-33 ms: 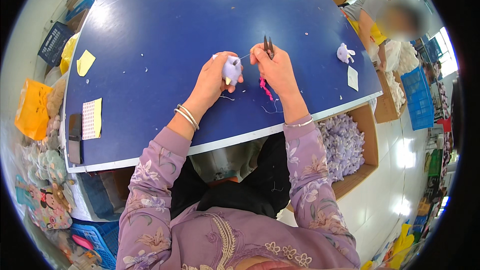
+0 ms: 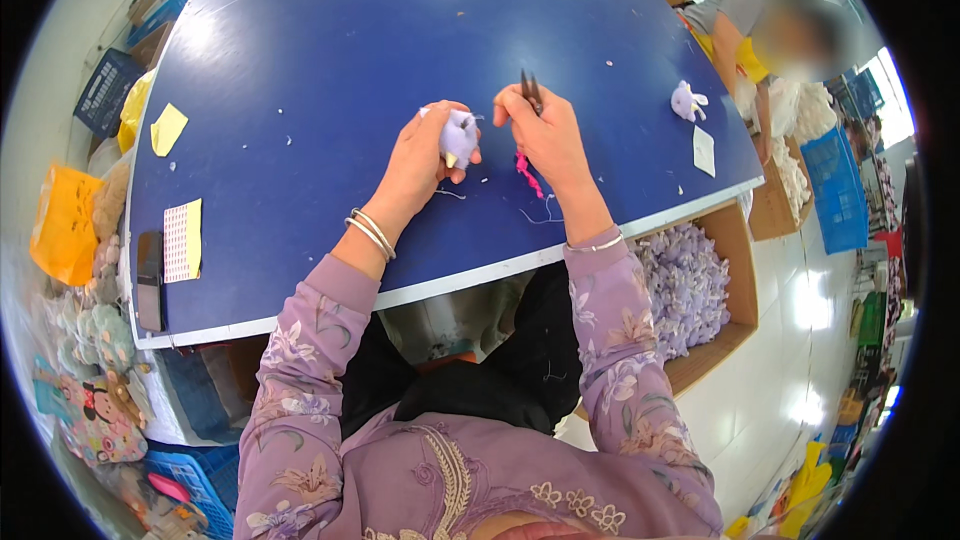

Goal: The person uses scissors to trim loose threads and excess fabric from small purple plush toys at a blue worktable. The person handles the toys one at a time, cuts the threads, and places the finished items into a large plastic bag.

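My left hand [image 2: 416,162] is closed round a small lilac plush toy [image 2: 459,136], which has a pale yellow bit at its lower side and a dark opening or spot near its top. To its right, my right hand [image 2: 546,138] grips dark thread snips [image 2: 532,92] with the blades pointing up and away from me. A bright pink twisted piece [image 2: 528,176] hangs below that hand, apparently part of the snips. The fingertips of the right hand are pinched beside the toy, a short gap from it. Loose white thread [image 2: 541,215] lies on the table under the pink piece.
The blue table [image 2: 330,60] carries another lilac plush [image 2: 684,102], a white card [image 2: 704,152], a yellow paper [image 2: 168,129], a sticker sheet [image 2: 183,240] and a phone [image 2: 150,280]. A cardboard box of lilac pieces [image 2: 690,290] stands at my right. A co-worker [image 2: 735,15] sits far right.
My right hand has shifted slightly left, nearer the toy. The thread that stretched between the toy and my right fingers no longer shows taut.
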{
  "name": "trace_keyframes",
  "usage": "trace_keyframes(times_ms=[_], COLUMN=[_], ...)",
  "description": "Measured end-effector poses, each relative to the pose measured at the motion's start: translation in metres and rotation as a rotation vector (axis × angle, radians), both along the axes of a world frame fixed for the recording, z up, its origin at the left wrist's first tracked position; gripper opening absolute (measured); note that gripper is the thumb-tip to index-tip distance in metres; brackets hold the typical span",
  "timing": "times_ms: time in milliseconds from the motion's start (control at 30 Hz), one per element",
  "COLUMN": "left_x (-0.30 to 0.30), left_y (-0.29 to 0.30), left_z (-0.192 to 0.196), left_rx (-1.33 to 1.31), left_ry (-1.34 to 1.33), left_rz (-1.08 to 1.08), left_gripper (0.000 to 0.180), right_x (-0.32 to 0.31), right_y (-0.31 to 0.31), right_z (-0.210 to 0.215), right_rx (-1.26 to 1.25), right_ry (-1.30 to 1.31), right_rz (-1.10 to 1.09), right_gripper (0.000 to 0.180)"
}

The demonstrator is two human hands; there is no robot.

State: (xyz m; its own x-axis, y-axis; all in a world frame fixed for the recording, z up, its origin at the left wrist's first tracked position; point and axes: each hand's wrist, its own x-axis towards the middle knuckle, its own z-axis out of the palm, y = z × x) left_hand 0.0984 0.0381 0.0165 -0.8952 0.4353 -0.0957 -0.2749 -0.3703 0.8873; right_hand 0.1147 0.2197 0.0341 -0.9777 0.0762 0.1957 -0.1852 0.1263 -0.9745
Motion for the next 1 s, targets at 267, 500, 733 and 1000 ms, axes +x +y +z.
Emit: trace_keyframes(times_ms=[267, 500, 733, 1000], left_x=[0.008, 0.008, 0.010, -0.002], left_y=[0.011, 0.010, 0.011, -0.005], left_z=[0.005, 0.006, 0.004, -0.019], left_rx=[-0.253, -0.197, -0.276, -0.232], left_ry=[0.037, 0.057, 0.096, 0.153], left_rz=[0.147, 0.129, 0.088, 0.070], left_gripper=[0.035, 0.034, 0.037, 0.036], right_x=[-0.002, 0.002, 0.012, 0.008], right_y=[-0.022, -0.007, -0.018, -0.015], right_z=[-0.011, -0.003, -0.010, -0.003], right_rx=[0.412, 0.159, 0.367, 0.247], right_ry=[0.256, 0.085, 0.097, -0.020], right_rz=[-0.008, -0.051, 0.024, 0.089], right_gripper=[0.024, 0.033, 0.031, 0.035])
